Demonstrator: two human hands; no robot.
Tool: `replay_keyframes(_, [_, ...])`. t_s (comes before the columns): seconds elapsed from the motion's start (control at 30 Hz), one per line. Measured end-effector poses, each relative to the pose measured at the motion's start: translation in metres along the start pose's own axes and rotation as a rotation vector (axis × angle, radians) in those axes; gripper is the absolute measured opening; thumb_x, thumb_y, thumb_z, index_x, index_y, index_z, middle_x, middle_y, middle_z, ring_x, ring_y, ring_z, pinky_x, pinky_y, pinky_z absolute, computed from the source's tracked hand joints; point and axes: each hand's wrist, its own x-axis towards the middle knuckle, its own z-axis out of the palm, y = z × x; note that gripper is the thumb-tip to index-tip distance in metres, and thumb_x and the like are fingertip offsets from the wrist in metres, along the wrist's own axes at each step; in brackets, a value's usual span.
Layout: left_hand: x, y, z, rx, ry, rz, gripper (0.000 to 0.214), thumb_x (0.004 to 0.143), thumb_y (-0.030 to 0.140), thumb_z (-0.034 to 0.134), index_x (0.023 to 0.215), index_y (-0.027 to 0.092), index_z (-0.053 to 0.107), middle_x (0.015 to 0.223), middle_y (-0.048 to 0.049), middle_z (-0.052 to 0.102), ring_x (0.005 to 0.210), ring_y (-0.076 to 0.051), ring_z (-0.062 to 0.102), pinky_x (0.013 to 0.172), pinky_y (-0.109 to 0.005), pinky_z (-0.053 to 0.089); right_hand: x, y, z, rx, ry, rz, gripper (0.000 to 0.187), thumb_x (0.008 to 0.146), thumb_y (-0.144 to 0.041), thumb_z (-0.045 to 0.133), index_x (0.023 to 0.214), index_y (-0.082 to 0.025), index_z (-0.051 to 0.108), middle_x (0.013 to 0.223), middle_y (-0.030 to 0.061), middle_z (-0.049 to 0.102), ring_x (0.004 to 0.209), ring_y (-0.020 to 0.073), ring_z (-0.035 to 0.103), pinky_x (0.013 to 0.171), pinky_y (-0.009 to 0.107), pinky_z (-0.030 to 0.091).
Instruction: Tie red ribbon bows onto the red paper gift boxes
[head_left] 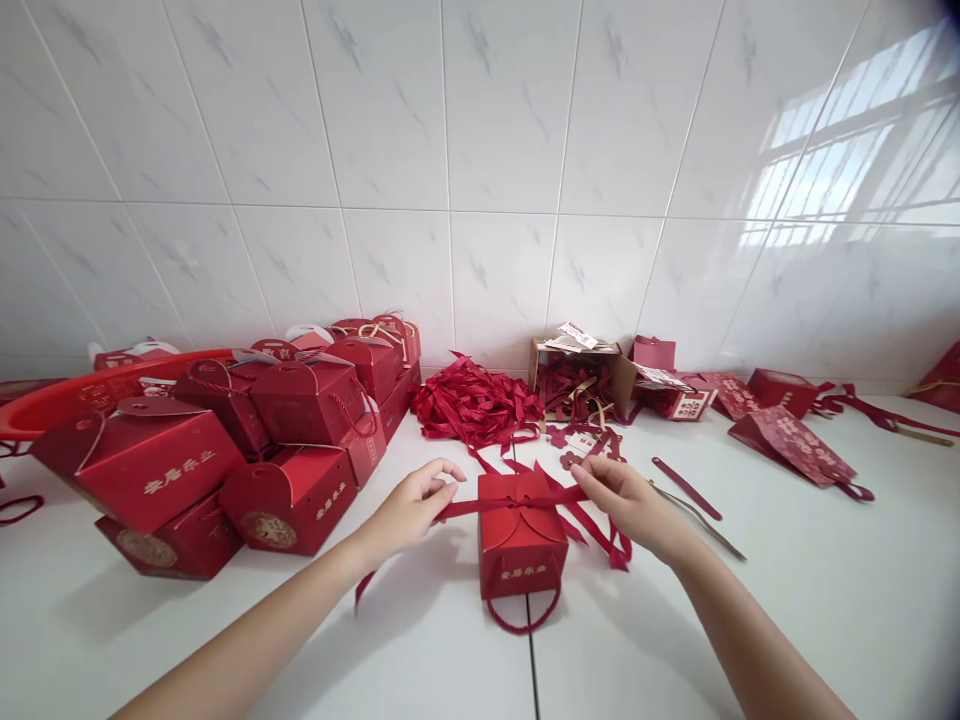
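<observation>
A small red gift box with gold characters and a red cord handle stands on the white table in front of me. A red ribbon runs across its top. My left hand pinches the ribbon's left part, just left of the box. My right hand pinches the ribbon's right end, just right of the box top. More ribbon tails hang down beside the box on both sides.
A pile of finished red gift boxes sits at the left beside a red basin. A heap of red ribbons and an open carton stand by the tiled wall. Flat red bags and loose strips lie at the right.
</observation>
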Motion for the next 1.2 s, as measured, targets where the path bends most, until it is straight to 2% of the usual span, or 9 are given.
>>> replay_keyframes(0.07, [0.001, -0.002, -0.009, 0.074, -0.074, -0.067, 0.029, 0.081, 0.040, 0.050, 0.100, 0.019, 0.057, 0.055, 0.0074, 0.035, 0.050, -0.009, 0.032, 0.050, -0.021, 0.025, -0.005, -0.004, -0.009, -0.097, -0.100, -0.034, 0.042, 0.089, -0.044, 0.047, 0.056, -0.019, 0.043, 0.070, 0.0009, 0.047, 0.061, 0.0128, 0.045, 0.054, 0.027, 0.038])
replay_keyframes(0.17, [0.001, -0.001, -0.015, 0.117, -0.361, -0.113, 0.024, 0.072, 0.033, 0.062, 0.089, 0.017, 0.069, 0.059, 0.0022, 0.052, 0.054, -0.011, 0.043, 0.051, -0.022, 0.028, -0.010, -0.005, -0.009, -0.331, -0.163, -0.038, 0.030, 0.082, -0.029, 0.054, 0.054, -0.020, 0.057, 0.080, 0.0044, 0.057, 0.064, 0.0159, 0.053, 0.057, 0.030, 0.043])
replay_keyframes(0.27, [-0.002, 0.009, -0.010, 0.001, -0.596, -0.085, 0.024, 0.070, 0.038, 0.068, 0.081, 0.017, 0.073, 0.057, 0.0018, 0.051, 0.050, -0.009, 0.038, 0.046, -0.022, 0.022, -0.006, 0.000, 0.003, -0.506, 0.093, -0.056, 0.031, 0.078, -0.026, 0.056, 0.048, -0.020, 0.058, 0.068, 0.0049, 0.055, 0.058, 0.0172, 0.053, 0.056, 0.033, 0.044])
replay_keyframes(0.37, [-0.006, 0.023, 0.000, -0.213, -0.517, -0.021, 0.038, 0.076, 0.051, 0.062, 0.066, 0.015, 0.069, 0.054, 0.0018, 0.045, 0.046, -0.007, 0.027, 0.044, -0.023, 0.015, 0.002, 0.001, 0.017, -0.435, 0.462, -0.209, 0.030, 0.079, -0.031, 0.058, 0.051, -0.020, 0.060, 0.073, 0.0060, 0.056, 0.057, 0.0157, 0.051, 0.055, 0.032, 0.044])
replay_keyframes(0.47, [-0.010, 0.037, 0.012, -0.285, -0.331, 0.016, 0.036, 0.082, 0.048, 0.057, 0.070, 0.015, 0.066, 0.061, 0.0019, 0.045, 0.050, -0.007, 0.024, 0.046, -0.023, 0.016, 0.004, -0.006, 0.025, -0.276, 0.580, -0.358, 0.029, 0.080, -0.032, 0.060, 0.054, -0.020, 0.060, 0.083, 0.0068, 0.057, 0.058, 0.0136, 0.050, 0.049, 0.029, 0.041])
replay_keyframes(0.63, [-0.016, 0.046, 0.037, -0.038, -0.054, 0.261, 0.025, 0.089, 0.030, 0.047, 0.080, 0.019, 0.066, 0.068, 0.0008, 0.047, 0.064, -0.012, 0.042, 0.062, -0.024, 0.037, 0.002, -0.024, 0.033, -0.097, 0.298, -0.279, 0.023, 0.076, -0.026, 0.064, 0.054, -0.020, 0.064, 0.081, 0.0057, 0.057, 0.065, 0.0155, 0.054, 0.053, 0.029, 0.043])
replay_keyframes(0.8, [-0.018, 0.034, 0.061, 0.437, 0.141, 0.407, 0.027, 0.084, 0.013, 0.037, 0.091, 0.020, 0.063, 0.087, -0.0050, 0.051, 0.070, -0.017, 0.050, 0.062, -0.028, 0.040, 0.004, -0.030, 0.043, -0.010, -0.010, -0.070, 0.014, 0.073, -0.026, 0.066, 0.060, -0.020, 0.068, 0.085, 0.0037, 0.058, 0.073, 0.0152, 0.057, 0.064, 0.028, 0.047])
replay_keyframes(1.0, [-0.017, 0.025, 0.057, 0.444, 0.072, 0.489, 0.031, 0.091, 0.017, 0.032, 0.100, 0.021, 0.062, 0.097, -0.0080, 0.052, 0.077, -0.017, 0.054, 0.068, -0.028, 0.044, 0.006, -0.028, 0.044, -0.049, -0.023, 0.011, 0.006, 0.067, -0.016, 0.057, 0.061, -0.018, 0.056, 0.076, 0.0002, 0.053, 0.066, 0.0134, 0.051, 0.059, 0.027, 0.043])
replay_keyframes(1.2, [-0.006, 0.033, 0.041, 0.320, -0.041, 0.541, 0.029, 0.090, 0.020, 0.044, 0.075, 0.020, 0.069, 0.082, -0.0048, 0.057, 0.071, -0.015, 0.053, 0.065, -0.025, 0.042, 0.010, -0.030, 0.044, -0.180, -0.084, -0.008, 0.010, 0.065, -0.017, 0.055, 0.059, -0.019, 0.047, 0.079, 0.0003, 0.049, 0.067, 0.0138, 0.048, 0.060, 0.029, 0.040])
